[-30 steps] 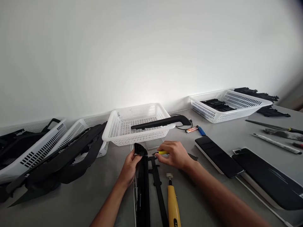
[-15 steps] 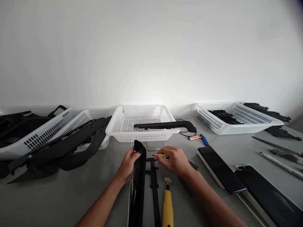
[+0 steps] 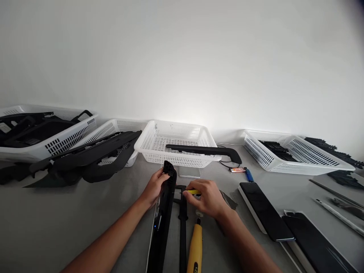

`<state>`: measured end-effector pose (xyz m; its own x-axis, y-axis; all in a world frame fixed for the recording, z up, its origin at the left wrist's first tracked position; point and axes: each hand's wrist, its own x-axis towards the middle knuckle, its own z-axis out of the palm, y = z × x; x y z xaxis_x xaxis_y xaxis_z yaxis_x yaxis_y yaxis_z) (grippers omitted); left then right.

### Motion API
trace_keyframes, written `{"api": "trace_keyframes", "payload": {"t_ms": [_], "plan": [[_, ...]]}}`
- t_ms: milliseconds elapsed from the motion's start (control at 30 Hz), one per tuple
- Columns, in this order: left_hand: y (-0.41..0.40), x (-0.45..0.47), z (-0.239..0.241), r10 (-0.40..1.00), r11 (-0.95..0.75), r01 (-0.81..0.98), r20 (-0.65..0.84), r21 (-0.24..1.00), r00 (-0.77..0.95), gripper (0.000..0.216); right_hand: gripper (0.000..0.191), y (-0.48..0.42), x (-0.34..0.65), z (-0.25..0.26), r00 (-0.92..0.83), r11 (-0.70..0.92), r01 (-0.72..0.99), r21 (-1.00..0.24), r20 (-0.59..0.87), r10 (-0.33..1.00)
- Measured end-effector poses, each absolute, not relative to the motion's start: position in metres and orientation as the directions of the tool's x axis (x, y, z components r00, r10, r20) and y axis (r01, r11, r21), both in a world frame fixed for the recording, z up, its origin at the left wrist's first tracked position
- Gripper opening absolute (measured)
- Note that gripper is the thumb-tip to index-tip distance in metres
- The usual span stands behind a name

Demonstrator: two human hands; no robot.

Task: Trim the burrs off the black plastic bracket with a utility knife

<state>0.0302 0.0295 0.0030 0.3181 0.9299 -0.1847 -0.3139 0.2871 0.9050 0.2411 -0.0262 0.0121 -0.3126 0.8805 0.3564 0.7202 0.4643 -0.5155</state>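
My left hand (image 3: 154,186) grips the far end of a long black plastic part (image 3: 162,220) that lies on the grey table, running toward me. My right hand (image 3: 207,197) is closed on a small yellow-handled tool (image 3: 193,192), its tip held at the side of the black part near its far end. A narrower black strip (image 3: 182,223) lies just right of the part. A yellow rotary tool (image 3: 195,248) lies under my right wrist, pointing away from me.
A white basket (image 3: 176,146) with a long black handle-shaped piece (image 3: 207,151) across it stands just beyond my hands. More white baskets with black parts stand at left (image 3: 42,132) and right (image 3: 292,153). Glossy black panels (image 3: 263,210) and thin rod tools lie at right.
The view has tilted and shifted, so the baskets sit lower in frame. My right hand has moved the yellow tool left, closer to the black part. My left hand keeps its grip.
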Motion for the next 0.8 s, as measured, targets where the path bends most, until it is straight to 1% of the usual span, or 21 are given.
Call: {"api": "trace_keyframes", "payload": {"t_ms": [100, 267, 333, 400, 433, 467, 533, 567, 667, 733, 800], "plan": [[0.031, 0.030, -0.001, 0.942, 0.247, -0.295, -0.158, 0.923, 0.296, 0.040, 0.031, -0.025, 0.239, 0.009, -0.278, 0.445, 0.738, -0.506, 0.372, 0.885], [0.029, 0.027, -0.005, 0.952, 0.203, -0.326, -0.109, 0.923, 0.285, 0.062, 0.032, -0.019, 0.240, 0.001, -0.183, 0.367, 0.743, -0.560, 0.358, 0.916], [0.027, 0.026, -0.005, 0.951, 0.175, -0.324, -0.075, 0.929, 0.301, 0.063, 0.033, -0.017, 0.239, -0.002, -0.166, 0.349, 0.736, -0.580, 0.345, 0.924], [0.025, 0.025, -0.007, 0.947, 0.117, -0.281, -0.021, 0.952, 0.321, 0.060, 0.034, -0.017, 0.237, -0.005, -0.151, 0.326, 0.753, -0.571, 0.333, 0.931], [0.024, 0.024, -0.008, 0.946, 0.074, -0.238, 0.007, 0.968, 0.324, 0.056, 0.033, -0.017, 0.235, -0.006, -0.145, 0.314, 0.770, -0.556, 0.327, 0.934], [0.023, 0.023, -0.010, 0.945, 0.006, -0.146, 0.041, 0.989, 0.323, 0.053, 0.033, -0.017, 0.233, -0.007, -0.142, 0.304, 0.788, -0.535, 0.322, 0.936], [0.022, 0.019, -0.014, 0.957, -0.122, 0.140, 0.078, 0.983, 0.281, 0.051, 0.031, -0.018, 0.229, -0.010, -0.146, 0.297, 0.812, -0.502, 0.319, 0.936], [0.021, 0.016, -0.016, 0.966, -0.132, 0.209, 0.079, 0.969, 0.246, 0.054, 0.031, -0.018, 0.227, -0.011, -0.151, 0.299, 0.819, -0.490, 0.319, 0.936], [0.015, -0.001, -0.020, 0.975, -0.158, 0.327, 0.094, 0.932, 0.202, 0.065, 0.031, -0.016, 0.225, -0.015, -0.158, 0.297, 0.833, -0.467, 0.314, 0.936], [0.004, -0.017, -0.023, 0.963, -0.217, 0.456, 0.114, 0.863, 0.243, 0.068, 0.031, -0.013, 0.226, -0.017, -0.153, 0.288, 0.840, -0.460, 0.309, 0.939], [-0.010, -0.033, -0.027, 0.931, -0.315, 0.564, 0.133, 0.763, 0.340, 0.068, 0.029, -0.011, 0.229, -0.017, -0.152, 0.285, 0.844, -0.455, 0.307, 0.939]]}}
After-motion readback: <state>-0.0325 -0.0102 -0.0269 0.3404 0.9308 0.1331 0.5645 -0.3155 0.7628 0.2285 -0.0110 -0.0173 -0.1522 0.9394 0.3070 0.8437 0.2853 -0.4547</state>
